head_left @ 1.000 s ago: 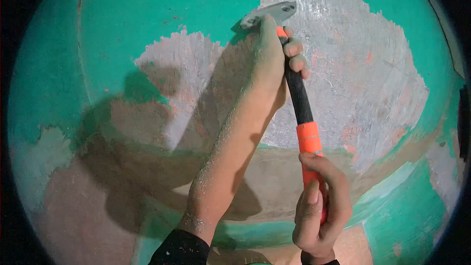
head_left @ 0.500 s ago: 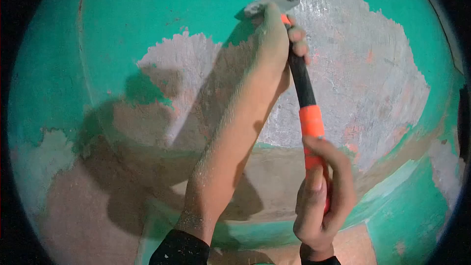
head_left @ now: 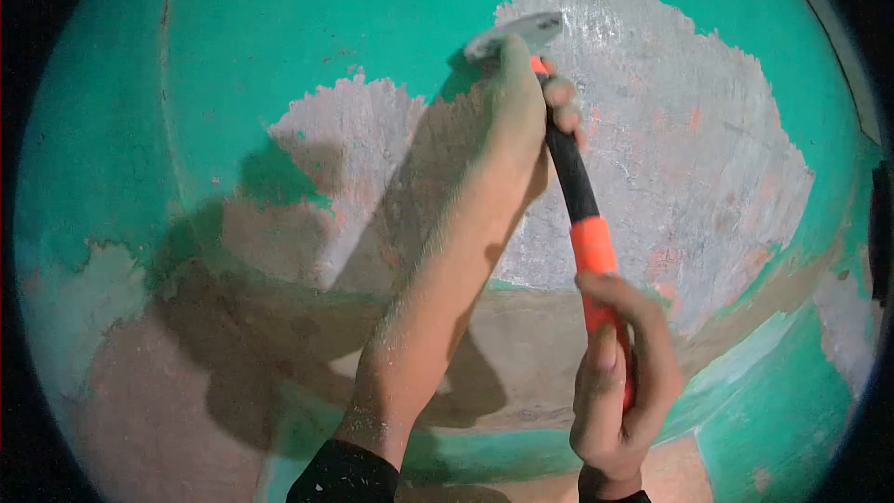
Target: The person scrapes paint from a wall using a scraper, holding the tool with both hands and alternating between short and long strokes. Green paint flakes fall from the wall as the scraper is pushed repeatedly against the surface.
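A long-handled scraper point(head_left: 579, 179) with a black and orange handle and a wide grey blade slants up across the wall. My left hand point(head_left: 523, 98) is wrapped around the handle just below the blade, thumb laid along the blade's underside. Lower down, my right hand point(head_left: 622, 363) grips the orange end of the handle. The blade point(head_left: 517, 34) is against or close to the wall, where green paint point(head_left: 307, 9) meets a bare grey patch point(head_left: 680, 149). Pale dust speckles my left forearm.
Below the bare patch runs a brownish ledge or band point(head_left: 540, 345), with more green paint beneath it. A vertical crack point(head_left: 168, 0) marks the wall at left. My arms cast a dark shadow point(head_left: 214, 317) there.
The scraper's blade and both hands sit slightly lower in view, while the wall has also shifted downward a little. Both hands keep their hold on the handle.
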